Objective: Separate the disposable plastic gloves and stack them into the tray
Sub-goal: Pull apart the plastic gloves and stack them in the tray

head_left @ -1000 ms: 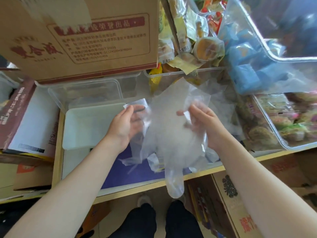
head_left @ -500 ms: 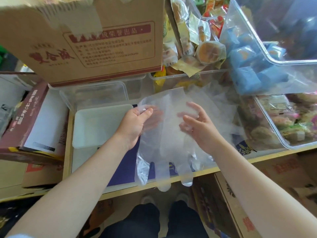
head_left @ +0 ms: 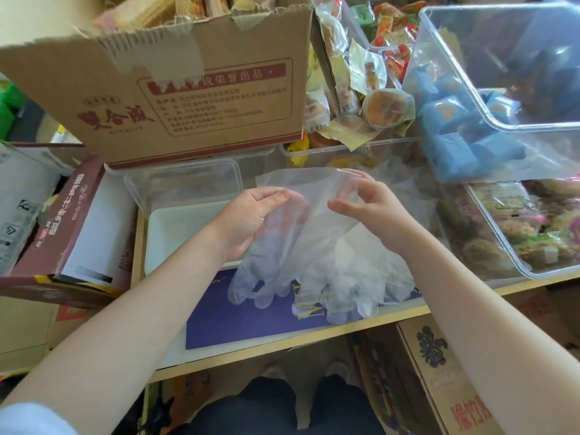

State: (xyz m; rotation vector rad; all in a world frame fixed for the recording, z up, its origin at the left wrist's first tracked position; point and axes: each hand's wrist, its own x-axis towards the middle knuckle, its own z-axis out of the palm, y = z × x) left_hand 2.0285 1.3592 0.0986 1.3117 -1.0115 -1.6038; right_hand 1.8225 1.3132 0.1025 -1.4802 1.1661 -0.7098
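A: Head view now has the thin clear plastic glove spread between both hands, cuff up and fingers hanging down over the purple sheet; a second ago it was a crumpled bunch, so I judge one glove has been teased free.

B: Agreed; the left hand pinches the cuff's left edge between thumb and fingertips; the right hand pinches the right side, fingers curled on the film.

A: And the rest?

B: The loose heap of clear gloves lies on the surface just under the right wrist, near its front edge; earlier a glove finger dangled below that edge, now nothing does.

A: The white shallow rectangular tray sits just left of the left hand, in front of the clear plastic tub; I can see no glove in it, though the film is hard to make out.

B: Both hands have risen and drawn apart since half a second ago; the flattened glove looks ready to go left into the tray.
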